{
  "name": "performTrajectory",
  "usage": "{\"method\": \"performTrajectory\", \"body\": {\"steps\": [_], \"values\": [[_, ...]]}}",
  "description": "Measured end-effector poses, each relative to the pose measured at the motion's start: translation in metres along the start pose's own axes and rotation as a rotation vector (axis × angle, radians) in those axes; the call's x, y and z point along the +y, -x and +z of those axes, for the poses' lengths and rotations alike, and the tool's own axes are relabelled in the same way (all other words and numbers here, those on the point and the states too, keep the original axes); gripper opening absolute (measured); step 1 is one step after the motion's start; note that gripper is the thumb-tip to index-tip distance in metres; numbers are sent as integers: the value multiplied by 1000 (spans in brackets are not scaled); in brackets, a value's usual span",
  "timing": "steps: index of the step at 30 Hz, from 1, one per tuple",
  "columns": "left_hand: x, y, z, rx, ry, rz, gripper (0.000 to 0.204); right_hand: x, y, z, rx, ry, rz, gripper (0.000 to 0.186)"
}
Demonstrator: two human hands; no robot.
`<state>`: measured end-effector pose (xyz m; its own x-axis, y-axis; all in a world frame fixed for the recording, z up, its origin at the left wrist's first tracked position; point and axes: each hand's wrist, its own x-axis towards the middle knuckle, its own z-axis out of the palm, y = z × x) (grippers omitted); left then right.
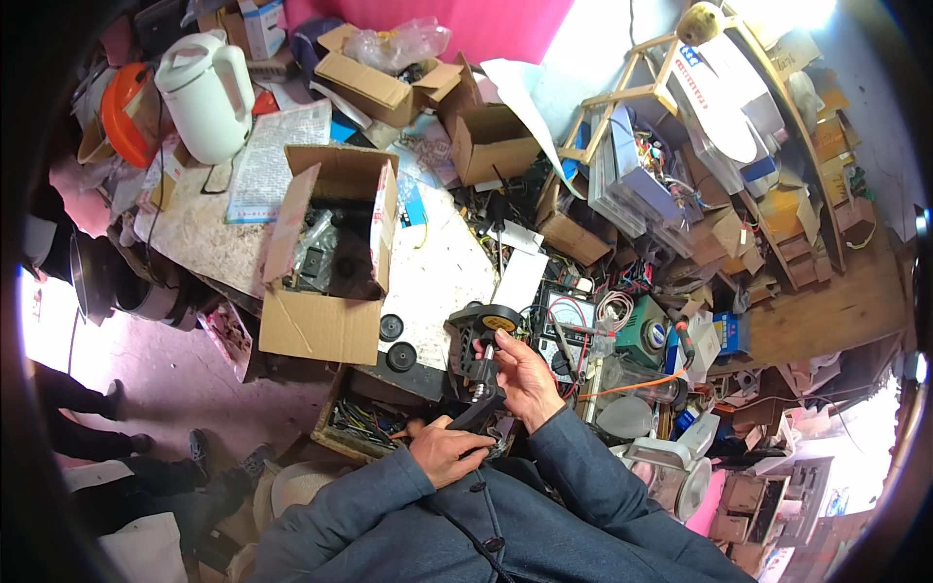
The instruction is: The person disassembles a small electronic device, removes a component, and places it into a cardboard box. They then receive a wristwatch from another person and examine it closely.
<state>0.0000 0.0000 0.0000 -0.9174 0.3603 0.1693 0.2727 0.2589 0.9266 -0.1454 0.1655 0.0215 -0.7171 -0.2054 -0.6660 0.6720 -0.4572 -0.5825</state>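
Observation:
A black plastic device (pixel 465 352) with a round disc bearing a yellow label at its top and a bright metal shaft or spring in its middle is held upright over the table's near edge. I cannot tell its exact kind. Around its upper side curl the fingers of my right hand (pixel 528 381), with the thumb near the disc. My left hand (pixel 450 455) is closed at its lower end, fingers bent; its grip is partly hidden. Two black round discs (pixel 396 342) lie on the white tabletop to the left of the device.
An open cardboard box (pixel 321 321) stands left on the table (pixel 442 262). Below the near edge, an open drawer (pixel 362 428) holds tools. To the right are a multimeter (pixel 567 325), an orange cable (pixel 632 387) and a green device (pixel 645 335). A white kettle (pixel 206 107) stands far left.

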Motion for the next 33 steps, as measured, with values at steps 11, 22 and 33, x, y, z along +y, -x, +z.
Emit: {"method": "performTrajectory", "body": {"steps": [11,22,33], "values": [[3,-3,3,11,4,19,23,-13,8,9,0,-3,7,24],[-2,0,3,-9,-3,16,24,-12,15,24,18,-19,-1,22],[-4,2,4,-2,-7,1,23,-6,6,14,26,160,-16,18]]}}
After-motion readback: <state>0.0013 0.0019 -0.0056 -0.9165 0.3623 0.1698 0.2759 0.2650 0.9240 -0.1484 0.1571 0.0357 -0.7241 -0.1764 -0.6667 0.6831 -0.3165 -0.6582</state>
